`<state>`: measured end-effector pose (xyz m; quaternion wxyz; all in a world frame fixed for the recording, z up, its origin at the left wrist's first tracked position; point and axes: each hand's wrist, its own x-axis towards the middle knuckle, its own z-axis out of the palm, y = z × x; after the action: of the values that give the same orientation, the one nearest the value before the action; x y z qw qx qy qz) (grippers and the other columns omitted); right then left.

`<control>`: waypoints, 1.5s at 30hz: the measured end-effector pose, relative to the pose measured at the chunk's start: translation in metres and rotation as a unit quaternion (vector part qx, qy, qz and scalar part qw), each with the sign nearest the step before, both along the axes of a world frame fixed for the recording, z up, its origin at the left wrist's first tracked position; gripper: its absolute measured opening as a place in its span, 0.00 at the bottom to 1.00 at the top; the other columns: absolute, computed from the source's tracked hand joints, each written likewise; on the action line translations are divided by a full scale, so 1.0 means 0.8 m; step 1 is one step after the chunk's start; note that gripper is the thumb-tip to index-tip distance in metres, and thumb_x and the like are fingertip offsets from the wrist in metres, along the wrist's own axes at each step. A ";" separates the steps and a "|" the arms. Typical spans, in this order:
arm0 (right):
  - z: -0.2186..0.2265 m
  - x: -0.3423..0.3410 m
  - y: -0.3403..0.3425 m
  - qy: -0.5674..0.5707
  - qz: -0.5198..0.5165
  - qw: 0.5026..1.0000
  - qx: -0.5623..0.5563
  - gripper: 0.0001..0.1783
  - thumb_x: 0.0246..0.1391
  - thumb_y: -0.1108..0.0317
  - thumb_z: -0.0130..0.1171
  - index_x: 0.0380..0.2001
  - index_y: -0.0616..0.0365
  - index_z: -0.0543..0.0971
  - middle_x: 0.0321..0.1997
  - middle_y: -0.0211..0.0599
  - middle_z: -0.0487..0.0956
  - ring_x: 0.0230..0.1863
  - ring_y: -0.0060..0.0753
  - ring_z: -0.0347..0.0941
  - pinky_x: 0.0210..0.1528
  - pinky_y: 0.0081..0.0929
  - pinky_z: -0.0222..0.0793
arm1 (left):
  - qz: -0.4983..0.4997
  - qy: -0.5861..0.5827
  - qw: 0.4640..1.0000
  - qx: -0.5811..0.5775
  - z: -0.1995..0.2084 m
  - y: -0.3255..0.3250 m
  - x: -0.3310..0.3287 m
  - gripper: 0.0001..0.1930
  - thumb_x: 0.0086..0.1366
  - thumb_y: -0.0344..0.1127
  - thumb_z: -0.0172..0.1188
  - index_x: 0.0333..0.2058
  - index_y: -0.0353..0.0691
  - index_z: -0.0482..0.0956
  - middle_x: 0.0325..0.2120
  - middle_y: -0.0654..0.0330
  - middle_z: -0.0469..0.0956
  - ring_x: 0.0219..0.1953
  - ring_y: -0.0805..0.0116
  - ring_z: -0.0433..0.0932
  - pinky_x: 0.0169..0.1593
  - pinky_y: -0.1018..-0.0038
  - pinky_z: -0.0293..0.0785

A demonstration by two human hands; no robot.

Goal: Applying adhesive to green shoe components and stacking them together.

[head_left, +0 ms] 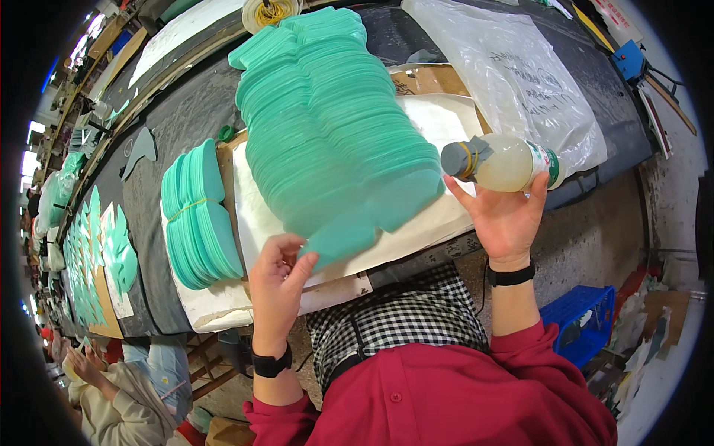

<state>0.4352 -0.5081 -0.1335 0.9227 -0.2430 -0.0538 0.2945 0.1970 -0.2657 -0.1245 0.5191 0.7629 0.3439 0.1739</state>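
Observation:
A long, fanned-out row of thin green sole-shaped sheets (pixel 320 111) lies on white paper in front of me. My left hand (pixel 281 271) pinches the edge of a green sheet (pixel 341 244) at the near end of the row, between thumb and fingers. My right hand (pixel 507 219) grips a bottle (pixel 502 163) of cloudy pale liquid, tipped on its side to the right of the row. Grey material is tied over the bottle's mouth with a yellow band, and that end points left toward the sheets.
Left of the row, a banded bundle of green sheets (pixel 197 215) lies on the table. Farther left are loose green cut pieces (pixel 119 253). A clear plastic bag (pixel 520 74) covers the far right. A blue crate (pixel 584 323) stands on the floor; a co-worker (pixel 134 394) sits lower left.

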 end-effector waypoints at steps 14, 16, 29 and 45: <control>0.010 0.021 0.035 0.006 0.018 1.000 -0.023 0.41 0.61 0.33 0.57 0.68 0.48 0.69 0.70 0.36 0.72 0.72 0.45 0.62 0.73 0.61 0.50 | 0.016 0.013 0.997 0.071 -0.017 -0.007 0.040 0.09 0.64 0.27 0.68 0.41 0.32 0.80 0.26 0.67 0.76 0.28 0.81 0.70 0.33 0.80 0.69; 0.010 0.020 0.035 0.009 0.000 1.000 -0.014 0.43 0.60 0.33 0.57 0.69 0.50 0.68 0.71 0.38 0.71 0.74 0.48 0.60 0.75 0.63 0.46 | 0.017 0.026 0.994 0.101 -0.014 -0.011 0.041 0.09 0.64 0.28 0.68 0.41 0.32 0.80 0.26 0.66 0.76 0.27 0.80 0.70 0.33 0.80 0.69; -0.001 0.014 0.024 0.000 -0.052 0.996 -0.074 0.42 0.61 0.38 0.60 0.69 0.53 0.67 0.73 0.42 0.67 0.76 0.51 0.57 0.77 0.56 0.48 | -0.069 0.007 0.969 0.239 0.002 -0.015 0.033 0.08 0.58 0.29 0.72 0.35 0.36 0.84 0.30 0.59 0.78 0.32 0.62 0.76 0.36 0.69 0.72; 0.079 -0.059 0.064 -0.492 0.058 0.760 -0.421 0.23 0.46 0.68 0.79 0.46 0.59 0.85 0.45 0.32 0.86 0.47 0.26 0.81 0.51 0.27 0.76 | -0.088 0.066 0.931 0.348 -0.009 -0.071 -0.040 0.26 0.52 0.32 0.74 0.52 0.45 0.84 0.49 0.67 0.79 0.48 0.58 0.72 0.55 0.62 0.63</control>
<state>0.3882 -0.4569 -0.0705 0.5555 -0.7149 -0.3846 0.1801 0.1648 -0.3226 -0.1320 0.2099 0.9327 0.2271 0.1856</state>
